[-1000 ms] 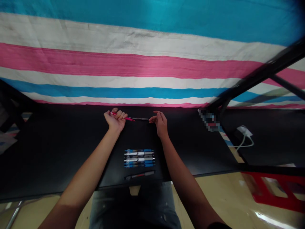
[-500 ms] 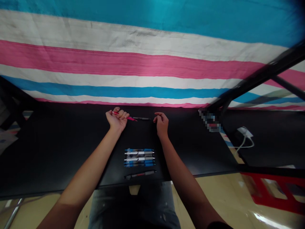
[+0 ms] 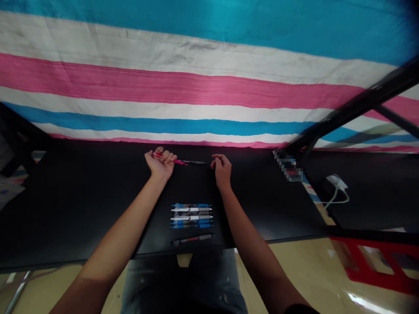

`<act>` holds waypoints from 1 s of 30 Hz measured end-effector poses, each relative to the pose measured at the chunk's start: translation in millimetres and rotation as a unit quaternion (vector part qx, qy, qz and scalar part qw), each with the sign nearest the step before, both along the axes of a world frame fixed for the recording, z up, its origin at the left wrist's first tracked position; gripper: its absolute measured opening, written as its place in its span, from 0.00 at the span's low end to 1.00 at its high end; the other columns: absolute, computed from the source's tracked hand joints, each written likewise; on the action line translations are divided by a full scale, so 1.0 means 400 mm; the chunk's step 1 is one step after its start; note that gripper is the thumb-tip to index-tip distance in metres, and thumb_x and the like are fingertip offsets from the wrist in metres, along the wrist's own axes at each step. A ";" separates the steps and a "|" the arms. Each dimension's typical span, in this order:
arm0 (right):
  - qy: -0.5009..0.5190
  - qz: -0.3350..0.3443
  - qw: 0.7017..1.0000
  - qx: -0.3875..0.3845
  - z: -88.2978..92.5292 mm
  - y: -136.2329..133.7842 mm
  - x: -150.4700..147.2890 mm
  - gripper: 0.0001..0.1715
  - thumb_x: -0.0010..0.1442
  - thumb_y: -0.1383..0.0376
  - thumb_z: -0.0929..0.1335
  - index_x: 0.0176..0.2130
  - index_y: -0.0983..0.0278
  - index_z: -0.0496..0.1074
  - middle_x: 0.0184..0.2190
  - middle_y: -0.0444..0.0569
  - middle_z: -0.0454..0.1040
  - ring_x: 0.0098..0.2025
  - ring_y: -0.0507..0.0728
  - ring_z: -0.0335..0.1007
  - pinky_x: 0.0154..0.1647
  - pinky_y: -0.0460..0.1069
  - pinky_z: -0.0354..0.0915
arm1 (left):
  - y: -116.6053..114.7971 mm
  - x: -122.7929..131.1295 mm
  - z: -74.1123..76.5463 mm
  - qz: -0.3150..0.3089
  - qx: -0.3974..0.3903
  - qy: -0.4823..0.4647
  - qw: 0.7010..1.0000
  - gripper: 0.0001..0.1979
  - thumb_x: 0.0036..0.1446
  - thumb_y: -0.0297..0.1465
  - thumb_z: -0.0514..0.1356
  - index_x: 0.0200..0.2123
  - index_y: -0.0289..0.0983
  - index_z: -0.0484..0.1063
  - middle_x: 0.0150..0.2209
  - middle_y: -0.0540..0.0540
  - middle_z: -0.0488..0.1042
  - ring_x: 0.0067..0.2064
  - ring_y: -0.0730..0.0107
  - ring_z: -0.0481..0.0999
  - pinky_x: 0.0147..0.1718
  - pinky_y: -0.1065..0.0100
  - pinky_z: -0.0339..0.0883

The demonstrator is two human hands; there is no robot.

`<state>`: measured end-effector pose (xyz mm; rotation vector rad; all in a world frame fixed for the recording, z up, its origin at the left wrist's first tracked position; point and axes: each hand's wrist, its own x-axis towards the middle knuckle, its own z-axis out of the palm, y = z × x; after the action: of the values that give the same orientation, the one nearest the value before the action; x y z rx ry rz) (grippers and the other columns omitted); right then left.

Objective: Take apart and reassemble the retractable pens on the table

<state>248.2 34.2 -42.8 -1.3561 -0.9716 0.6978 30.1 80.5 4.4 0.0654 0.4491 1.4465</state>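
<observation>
My left grip (image 3: 160,163) is clamped on a red pen (image 3: 179,162), with the fist closed round the barrel. One short end shows at the outer side of the fist and the longer end sticks out toward my right. The red pen sits beyond the pen row (image 3: 191,216) and a little to its left, low over the tabletop (image 3: 81,196). A dark pen (image 3: 196,162) lies flat straight beyond the pen row, end to end with the red pen. I cannot tell whether the two touch. My right grip (image 3: 222,168) rests beyond the pen row and to its right, fingers curled together on nothing. Its fingertips are just beside the dark pen's right end, and I cannot tell if they meet it.

The pen row is a handful of blue, white and grey pens laid side by side, parallel and touching, between my forearms. A lone pen (image 3: 192,239), dark with a grey end, lies nearer me than the pen row, slightly tilted and close to the tabletop's edge.

A striped cloth (image 3: 196,87) in pink, white and blue hangs beyond the pen row, along the back of the black tabletop. A black bar (image 3: 353,104) slants upward to the right of the pen row. Well right of the pen row, a white charger (image 3: 334,179) with its cable lies on another dark surface. A red crate (image 3: 369,261) stands on the floor, right of the pen row and nearer me
</observation>
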 end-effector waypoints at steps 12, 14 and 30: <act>-0.009 0.002 1.000 -0.007 0.002 -0.004 -0.001 0.11 0.60 0.61 0.63 0.36 0.63 0.72 0.20 0.40 0.67 0.24 0.53 0.64 0.29 0.48 0.60 | -0.010 0.005 0.012 -0.005 -0.007 0.021 1.000 0.23 0.66 0.46 0.45 0.22 0.40 0.57 0.16 0.57 0.44 0.16 0.76 0.49 0.21 0.69 0.57; -0.013 0.003 1.000 -0.007 0.003 -0.005 0.000 0.11 0.59 0.61 0.63 0.36 0.63 0.73 0.20 0.40 0.67 0.24 0.52 0.64 0.29 0.48 0.60 | -0.013 0.007 0.013 -0.007 -0.007 0.013 1.000 0.23 0.66 0.45 0.46 0.22 0.39 0.57 0.16 0.57 0.44 0.15 0.76 0.49 0.21 0.69 0.56; -0.010 0.002 1.000 -0.002 0.008 -0.006 -0.002 0.11 0.59 0.62 0.63 0.36 0.64 0.73 0.20 0.40 0.67 0.24 0.52 0.64 0.28 0.48 0.59 | -0.017 0.015 0.008 -0.010 0.000 0.000 1.000 0.23 0.66 0.45 0.46 0.22 0.40 0.57 0.15 0.57 0.44 0.15 0.75 0.47 0.20 0.68 0.54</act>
<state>247.4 32.0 -39.5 -1.3684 -0.9895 0.6901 36.0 73.9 7.7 0.0698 0.4473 1.4272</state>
